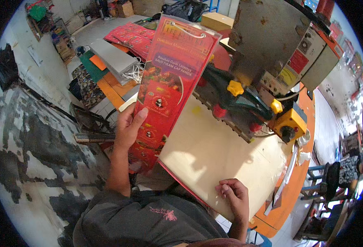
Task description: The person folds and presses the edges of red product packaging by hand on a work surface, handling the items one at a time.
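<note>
My left hand (128, 125) grips a long red hanging card (165, 88) by its left edge, thumb on the printed front. The card is held up at a slant, with pictures of food printed on it, a clear plastic edge and a white cord (185, 31) looped at its top. Over the near part of a cream-coloured work board (214, 144), my right hand (235, 195) is loosely curled, fingers bent toward the thumb, with nothing visible in it. Behind the board stands a machine with a dark green arm (235, 92) and yellow star knobs (235, 87).
A yellow control box (290, 125) with a black dial sits at the board's far right. More red printed cards (134, 39) lie at the back left, near a grey flat stack (111, 55) and a bundle of white cords (134, 73). An orange tabletop (272, 218) borders the board.
</note>
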Demonstrator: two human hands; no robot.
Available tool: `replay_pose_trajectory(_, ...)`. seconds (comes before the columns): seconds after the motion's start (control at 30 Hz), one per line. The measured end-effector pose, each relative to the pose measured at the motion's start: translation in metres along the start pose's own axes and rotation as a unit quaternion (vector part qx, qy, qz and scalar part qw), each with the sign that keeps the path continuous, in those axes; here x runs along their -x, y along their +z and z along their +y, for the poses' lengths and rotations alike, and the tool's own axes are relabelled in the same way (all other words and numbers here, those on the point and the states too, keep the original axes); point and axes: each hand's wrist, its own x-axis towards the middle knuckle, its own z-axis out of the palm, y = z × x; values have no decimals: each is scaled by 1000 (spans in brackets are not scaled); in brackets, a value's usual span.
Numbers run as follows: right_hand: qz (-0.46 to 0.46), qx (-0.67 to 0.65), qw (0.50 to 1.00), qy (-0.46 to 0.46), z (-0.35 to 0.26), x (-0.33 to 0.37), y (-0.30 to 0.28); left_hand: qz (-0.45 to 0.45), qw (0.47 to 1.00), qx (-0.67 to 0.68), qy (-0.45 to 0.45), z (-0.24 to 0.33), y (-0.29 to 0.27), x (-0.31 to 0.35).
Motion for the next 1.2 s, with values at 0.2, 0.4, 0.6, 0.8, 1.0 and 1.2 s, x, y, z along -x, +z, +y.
replay_pose_trajectory(0.2,-5,5,1000,6,-2,0,-2,-64,996,2,-59,-21,-27,16)
replay_pose_trajectory(0.4,-63,2,997,-48,1,2,-10,-213,976,-40,-15,-17,-7,39)
replay_pose_trajectory(0.6,-75,-192,972,-114,-26,8,-2,-377,918,-105,-59,-11,25,43)
replay_pose_trajectory(0.8,15,-112,977,-180,-24,11,1,-407,909,-56,-70,-4,56,45)
replay_pose_trajectory(1.0,67,-57,978,-190,-17,6,3,-419,902,-18,-104,-3,67,44)
replay_pose_trajectory(1.2,117,-19,957,-266,-20,0,6,-449,880,-37,-152,0,71,39)
